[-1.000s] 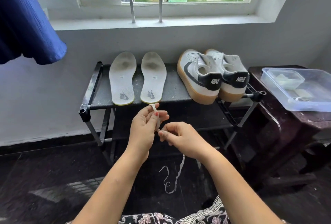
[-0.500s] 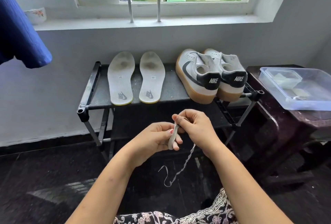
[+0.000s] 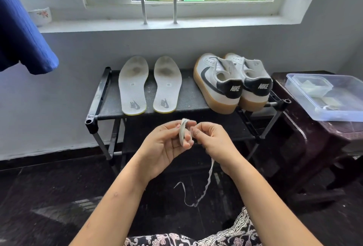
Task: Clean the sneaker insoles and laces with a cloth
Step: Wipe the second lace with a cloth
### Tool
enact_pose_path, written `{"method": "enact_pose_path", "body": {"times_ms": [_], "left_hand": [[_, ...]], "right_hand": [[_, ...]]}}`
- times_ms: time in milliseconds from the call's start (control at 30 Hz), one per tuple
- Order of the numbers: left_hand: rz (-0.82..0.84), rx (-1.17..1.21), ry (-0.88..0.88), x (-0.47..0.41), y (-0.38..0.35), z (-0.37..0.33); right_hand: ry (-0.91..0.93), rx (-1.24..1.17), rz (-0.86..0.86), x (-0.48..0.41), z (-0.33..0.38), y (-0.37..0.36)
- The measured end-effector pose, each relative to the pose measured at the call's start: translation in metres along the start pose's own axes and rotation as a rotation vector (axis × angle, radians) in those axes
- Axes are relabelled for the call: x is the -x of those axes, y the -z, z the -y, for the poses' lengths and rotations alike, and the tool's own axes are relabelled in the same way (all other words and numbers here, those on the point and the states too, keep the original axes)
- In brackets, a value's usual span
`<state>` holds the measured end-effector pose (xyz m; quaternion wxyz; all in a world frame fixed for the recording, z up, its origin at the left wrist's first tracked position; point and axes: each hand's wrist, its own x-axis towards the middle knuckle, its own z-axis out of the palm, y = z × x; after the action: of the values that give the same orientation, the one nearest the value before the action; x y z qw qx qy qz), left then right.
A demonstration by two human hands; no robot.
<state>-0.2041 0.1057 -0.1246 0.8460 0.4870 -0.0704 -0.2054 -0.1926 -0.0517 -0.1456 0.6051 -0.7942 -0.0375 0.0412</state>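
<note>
A white shoelace [image 3: 183, 131] is looped around the fingers of my left hand [image 3: 165, 145], which is turned palm up. My right hand [image 3: 214, 141] pinches the lace just to the right of the loops. The lace's loose tail [image 3: 204, 188] hangs below my right hand toward the dark floor. Two grey insoles [image 3: 133, 86] [image 3: 167, 85] lie side by side on the black shoe rack [image 3: 188, 98]. Two white sneakers with black heels and gum soles [image 3: 218, 84] [image 3: 253, 86] stand to their right, heels toward me.
A dark wooden table [image 3: 314, 133] at the right carries a clear plastic container [image 3: 330, 96]. Blue cloth [image 3: 21, 29] hangs at the upper left. A small floral bowl [image 3: 40, 15] sits on the window sill. The wall is right behind the rack.
My hands have kept winding the lace: more of it is looped on my left fingers, and the hanging tail is shorter. My right hand has moved down to the right of the loops.
</note>
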Motion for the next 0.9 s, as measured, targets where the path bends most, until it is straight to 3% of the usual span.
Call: {"method": "enact_pose_path", "body": {"times_ms": [233, 367, 433, 533, 633, 767, 900], "left_hand": [[-0.34, 0.11, -0.196, -0.008, 0.005, 0.004], [-0.447, 0.122, -0.248, -0.01, 0.011, 0.007], [-0.482, -0.038, -0.26, -0.013, 0.013, 0.011], [-0.527, -0.459, -0.278, -0.016, 0.02, 0.02], [-0.448, -0.728, -0.24, -0.015, 0.02, 0.025], [-0.256, -0.762, -0.136, -0.012, 0.011, 0.027], [-0.141, -0.71, -0.048, -0.011, 0.013, 0.024]], "right_hand": [[0.021, 0.098, 0.103, 0.004, 0.002, -0.019], [0.083, 0.219, 0.217, 0.009, 0.005, -0.025], [0.093, 0.228, 0.24, 0.01, 0.007, -0.025], [0.096, 0.191, 0.197, 0.01, 0.01, -0.019], [0.101, 0.095, 0.149, 0.009, 0.012, -0.011], [0.118, -0.009, 0.08, 0.007, 0.01, -0.007], [0.12, 0.053, -0.025, 0.003, 0.006, -0.003]]}}
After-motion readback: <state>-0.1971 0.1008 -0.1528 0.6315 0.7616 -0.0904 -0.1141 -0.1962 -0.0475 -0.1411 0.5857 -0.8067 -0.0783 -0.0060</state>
